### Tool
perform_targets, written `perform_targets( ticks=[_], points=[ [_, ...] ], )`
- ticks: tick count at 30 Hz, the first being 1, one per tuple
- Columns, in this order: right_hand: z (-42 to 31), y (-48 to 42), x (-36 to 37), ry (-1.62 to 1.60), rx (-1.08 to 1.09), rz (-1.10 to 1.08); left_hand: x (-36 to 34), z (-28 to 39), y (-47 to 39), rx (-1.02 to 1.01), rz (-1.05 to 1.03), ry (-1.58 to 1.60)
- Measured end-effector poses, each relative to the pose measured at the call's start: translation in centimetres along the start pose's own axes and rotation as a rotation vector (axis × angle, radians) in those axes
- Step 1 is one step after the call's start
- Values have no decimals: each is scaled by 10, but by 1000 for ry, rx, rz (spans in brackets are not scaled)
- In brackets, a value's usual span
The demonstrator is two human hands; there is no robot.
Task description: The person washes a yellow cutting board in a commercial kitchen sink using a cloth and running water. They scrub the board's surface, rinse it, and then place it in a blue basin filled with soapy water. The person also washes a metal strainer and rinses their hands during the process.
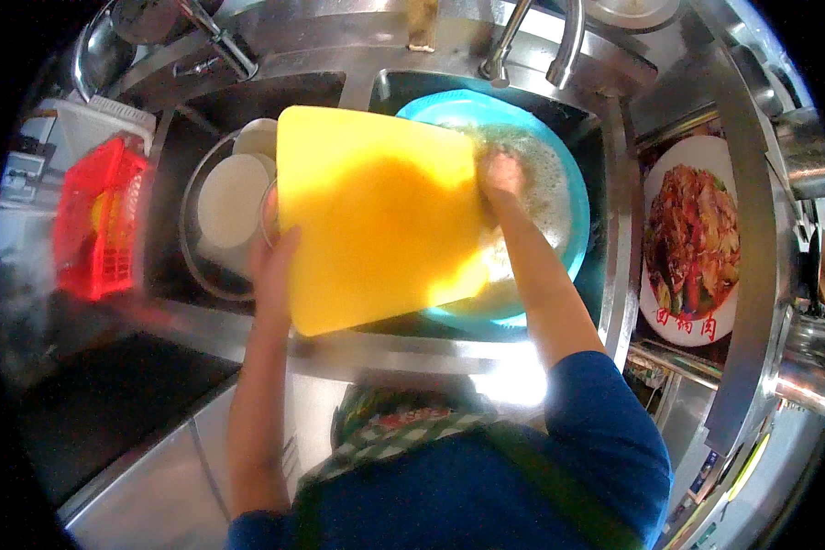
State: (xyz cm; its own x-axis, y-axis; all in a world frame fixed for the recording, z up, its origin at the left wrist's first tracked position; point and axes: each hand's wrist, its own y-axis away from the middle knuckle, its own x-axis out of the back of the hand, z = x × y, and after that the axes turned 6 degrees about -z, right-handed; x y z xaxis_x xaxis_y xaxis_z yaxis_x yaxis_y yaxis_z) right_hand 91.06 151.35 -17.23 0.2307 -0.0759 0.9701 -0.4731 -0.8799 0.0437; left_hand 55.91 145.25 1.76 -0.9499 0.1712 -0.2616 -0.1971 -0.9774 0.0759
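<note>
A yellow plastic cutting board (385, 220) is held up over the double sink. My left hand (275, 240) grips its left edge, with the fingers partly hidden behind it; a thin ring-like rim shows beside them. My right hand (500, 175) is at the board's right edge, over soapy water in a blue plastic basin (577, 206); what its fingers touch is blurred. In the left sink bowl, a round metal basin (187, 227) holds several white dishes (234, 199).
A red plastic basket (100, 220) stands left of the sink. Taps (498, 65) rise behind the steel sink rim (357, 89). To the right lies a picture of a meat dish (691, 240), bearing writing, beside a steel ledge.
</note>
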Motion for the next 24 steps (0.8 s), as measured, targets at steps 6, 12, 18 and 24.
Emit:
perform_targets(
  ticks=[6, 12, 18, 24],
  points=[
    [32, 43, -1, -725, -256, -52, 7, -7, -3, -71, -24, -6],
    [20, 80, 20, -123, -449, -177, 9, -14, -10, -109, -39, 24],
    [-92, 113, 96, -289, 67, -11, 13, -22, -9, -64, 20, 24],
    [-166, 148, 121, -468, 456, 43, 12, -15, -12, -69, 53, -147]
  ],
)
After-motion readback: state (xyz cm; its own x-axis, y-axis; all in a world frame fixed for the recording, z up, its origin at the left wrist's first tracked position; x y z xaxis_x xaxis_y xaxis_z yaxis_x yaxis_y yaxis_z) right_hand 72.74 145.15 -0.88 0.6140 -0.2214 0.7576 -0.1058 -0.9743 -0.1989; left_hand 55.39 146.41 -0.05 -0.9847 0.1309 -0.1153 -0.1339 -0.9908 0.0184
